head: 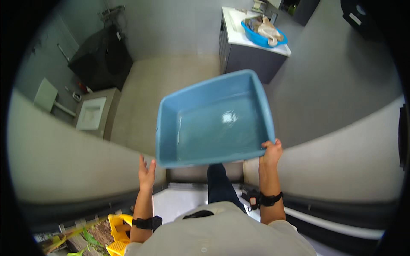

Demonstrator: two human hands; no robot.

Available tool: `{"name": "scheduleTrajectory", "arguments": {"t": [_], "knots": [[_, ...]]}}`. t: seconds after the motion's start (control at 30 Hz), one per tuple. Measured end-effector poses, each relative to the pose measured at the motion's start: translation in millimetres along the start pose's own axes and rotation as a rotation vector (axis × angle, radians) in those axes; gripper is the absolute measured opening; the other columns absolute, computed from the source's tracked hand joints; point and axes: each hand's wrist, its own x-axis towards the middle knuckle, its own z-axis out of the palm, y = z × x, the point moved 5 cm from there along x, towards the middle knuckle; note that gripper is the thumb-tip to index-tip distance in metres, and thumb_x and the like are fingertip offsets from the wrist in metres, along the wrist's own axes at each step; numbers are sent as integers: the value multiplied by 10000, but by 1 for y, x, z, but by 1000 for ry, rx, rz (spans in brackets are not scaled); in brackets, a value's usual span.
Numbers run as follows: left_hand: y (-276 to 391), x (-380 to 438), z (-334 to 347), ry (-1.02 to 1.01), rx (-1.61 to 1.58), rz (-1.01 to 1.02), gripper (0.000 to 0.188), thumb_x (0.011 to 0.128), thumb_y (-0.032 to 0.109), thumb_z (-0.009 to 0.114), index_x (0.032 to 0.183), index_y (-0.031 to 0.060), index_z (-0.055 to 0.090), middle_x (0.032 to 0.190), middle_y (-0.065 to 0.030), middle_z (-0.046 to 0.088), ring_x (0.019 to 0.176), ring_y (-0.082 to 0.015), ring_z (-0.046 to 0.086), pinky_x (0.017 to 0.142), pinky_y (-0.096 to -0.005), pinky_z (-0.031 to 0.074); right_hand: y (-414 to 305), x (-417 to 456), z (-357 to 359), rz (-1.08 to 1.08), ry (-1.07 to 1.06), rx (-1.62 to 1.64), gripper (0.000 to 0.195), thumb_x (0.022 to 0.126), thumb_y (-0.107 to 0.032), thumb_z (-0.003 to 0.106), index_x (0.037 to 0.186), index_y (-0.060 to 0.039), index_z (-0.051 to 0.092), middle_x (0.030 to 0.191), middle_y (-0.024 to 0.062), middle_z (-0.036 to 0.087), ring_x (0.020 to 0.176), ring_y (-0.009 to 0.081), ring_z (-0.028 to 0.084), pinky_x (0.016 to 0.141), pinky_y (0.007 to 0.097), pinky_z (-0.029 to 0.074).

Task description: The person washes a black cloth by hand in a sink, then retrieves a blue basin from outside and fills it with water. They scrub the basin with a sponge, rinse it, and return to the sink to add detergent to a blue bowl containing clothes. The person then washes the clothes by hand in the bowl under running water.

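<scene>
A large rectangular blue plastic basin (205, 128) is held out in front of me, its open top facing up, with bright reflections on its bottom. My right hand (272, 152) grips its near right corner. Beside the near left corner, my left hand (147, 171) is raised with its fingers spread; it does not appear to hold the basin. Black straps are on both forearms.
At the upper right, a round blue basin (261, 40) with cloths stands on a white-topped cabinet (230, 35). A squat toilet (92, 113) is set in a raised step at left, below a black bulky object (102, 60). Walls flank the doorway; a yellow plastic object (120, 233) lies lower left.
</scene>
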Motion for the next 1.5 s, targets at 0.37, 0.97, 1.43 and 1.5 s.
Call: {"name": "scheduleTrajectory", "arguments": {"t": [0.37, 0.97, 1.43, 1.5], "knots": [[104, 194, 48, 54, -527, -350, 423, 783, 53, 584, 1193, 2, 495, 1049, -115, 582, 979, -247, 551, 892, -394, 451, -15, 165, 253, 343, -241, 24, 283, 591, 119, 524, 836, -18, 484, 745, 47, 507, 638, 137, 495, 582, 261, 424], [392, 627, 74, -99, -755, 45, 607, 668, -23, 461, 1274, -47, 450, 1119, -110, 554, 1038, -226, 527, 948, -338, 417, -3, 382, 638, 321, -299, 254, 244, 712, 57, 519, 948, 8, 479, 878, 120, 534, 815, 211, 538, 766, 317, 475], [643, 978, 362, -831, -449, 168, 529, 642, -25, 469, 1168, -67, 508, 1002, -96, 573, 911, -176, 540, 852, -278, 437, 39, 564, 696, 268, 211, -10, 388, 799, -158, 598, 1134, -31, 447, 1008, 143, 554, 867, 247, 559, 683, 401, 486], [678, 996, 410, -846, -435, 151, 522, 639, -23, 466, 1157, -66, 517, 998, -103, 571, 902, -179, 541, 837, -278, 444, 43, 573, 708, 255, 304, 67, 370, 797, -129, 589, 1121, -16, 448, 1006, 151, 538, 857, 265, 555, 680, 408, 499]]}}
